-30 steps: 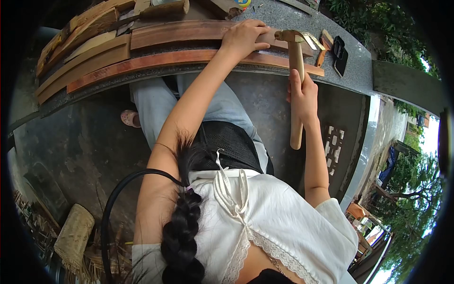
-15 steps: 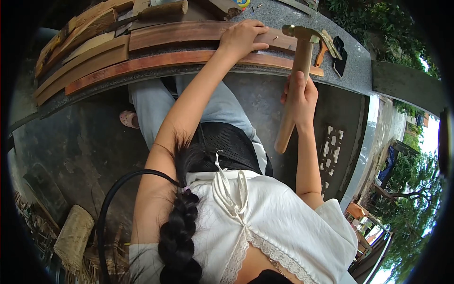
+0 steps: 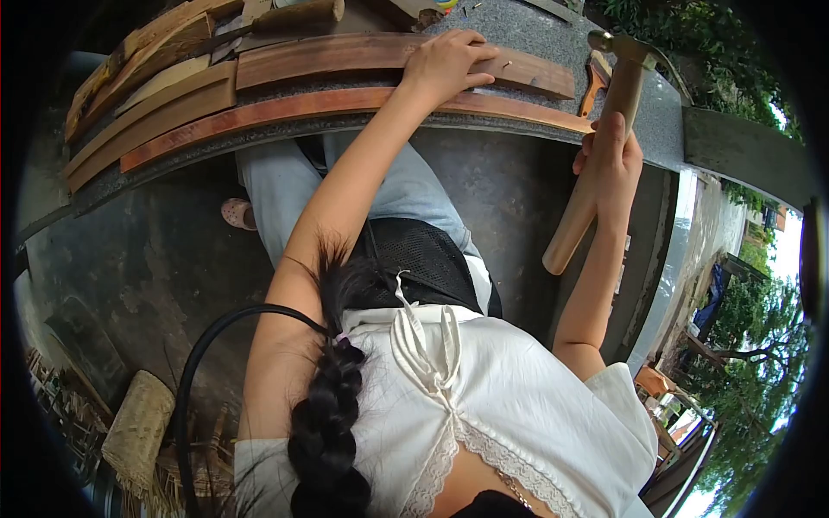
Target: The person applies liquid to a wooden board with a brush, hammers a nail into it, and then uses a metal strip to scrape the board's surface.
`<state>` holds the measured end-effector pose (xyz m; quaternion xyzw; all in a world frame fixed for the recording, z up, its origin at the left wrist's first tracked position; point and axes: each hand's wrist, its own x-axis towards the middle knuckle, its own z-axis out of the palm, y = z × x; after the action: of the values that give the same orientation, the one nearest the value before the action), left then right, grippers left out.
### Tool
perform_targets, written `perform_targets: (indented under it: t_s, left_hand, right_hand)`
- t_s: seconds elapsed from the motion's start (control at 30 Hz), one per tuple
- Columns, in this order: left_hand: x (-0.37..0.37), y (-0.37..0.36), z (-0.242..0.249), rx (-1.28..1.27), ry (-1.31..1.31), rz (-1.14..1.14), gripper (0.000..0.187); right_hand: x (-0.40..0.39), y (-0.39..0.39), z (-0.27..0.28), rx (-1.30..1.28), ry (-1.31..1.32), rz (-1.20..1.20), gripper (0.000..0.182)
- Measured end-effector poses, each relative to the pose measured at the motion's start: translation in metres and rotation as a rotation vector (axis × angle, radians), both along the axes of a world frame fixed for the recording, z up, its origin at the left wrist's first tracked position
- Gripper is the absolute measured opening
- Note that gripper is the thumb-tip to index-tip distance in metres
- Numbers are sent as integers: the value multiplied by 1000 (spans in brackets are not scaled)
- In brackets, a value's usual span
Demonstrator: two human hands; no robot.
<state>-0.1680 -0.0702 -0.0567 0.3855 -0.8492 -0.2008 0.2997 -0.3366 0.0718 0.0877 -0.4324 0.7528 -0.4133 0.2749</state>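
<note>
My left hand (image 3: pixel 447 65) rests on a brown wooden board (image 3: pixel 328 60), its fingers stretched out and somewhat apart. Just right of those fingertips, a small nail (image 3: pixel 508 64) sticks up from the board. My right hand (image 3: pixel 615 168) is wrapped round the wooden handle of a hammer (image 3: pixel 623 86). The hammer's metal head is raised past the board's right end, apart from the nail. Nearer to me, a thin reddish wooden strip (image 3: pixel 285 114) lies along the table's front edge.
More boards (image 3: pixel 155 112) lie at the left of the stone table (image 3: pixel 518 34), with a wooden-handled tool (image 3: pixel 302 14) on top. An orange-handled tool (image 3: pixel 594 86) lies behind the hammer. Several loose nails are at the back. A woven basket (image 3: pixel 138 427) is on the floor.
My right hand has moved to the right with the hammer, away from the nail. My left hand stays on the board, almost in the same place.
</note>
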Motion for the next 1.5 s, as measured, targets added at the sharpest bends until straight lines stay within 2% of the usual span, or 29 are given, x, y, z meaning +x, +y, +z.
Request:
perform_targets:
  t_s: [0.1, 0.17, 0.37, 0.57, 0.63, 0.77, 0.9, 1.03, 1.1, 1.23, 1.27, 1.33, 1.5]
  left_hand:
    - [-3, -3, -1, -118, -51, -6, 31]
    - [-4, -4, -4, -184, -80, -12, 29]
    - [-7, -2, -5, -228, -136, -17, 29]
    - [-9, -2, -8, -272, -103, -23, 30]
    - [-8, -3, -8, -277, -109, -23, 30]
    - [-7, -4, -6, -256, -94, -32, 30]
    - [-7, -2, -4, -186, -93, -20, 29]
    - [-5, -1, 2, -105, -87, -6, 29]
    - [-6, -3, -1, -105, -81, -9, 28]
    - [-6, -1, -1, -132, -105, 8, 28]
    - [-6, -2, -1, -134, -105, 9, 28]
    - [-5, -2, -1, -157, -110, -4, 27]
    - [-5, -1, -1, -147, -102, -4, 27]
  right_hand:
    - [-9, -7, 33, -122, -18, 19, 45]
    - [-6, -9, 32, -142, -24, 29, 45]
    - [1, -6, 0, 160, -30, 78, 46]
    - [1, -18, 10, 167, 71, 82, 49]
    - [5, -19, 7, 213, 17, 116, 50]
    - [8, -16, -12, 412, 88, 182, 52]
    - [7, -15, -8, 373, 120, 149, 48]
    - [11, -14, -16, 281, 38, 119, 50]
    - [14, -15, -10, 455, 152, 168, 50]
    - [11, -15, -8, 239, 119, 113, 50]
    - [10, -18, -10, 237, 120, 114, 50]
    - [9, -20, -13, 447, 133, 175, 50]
    - [7, -20, 2, 370, 211, 124, 54]
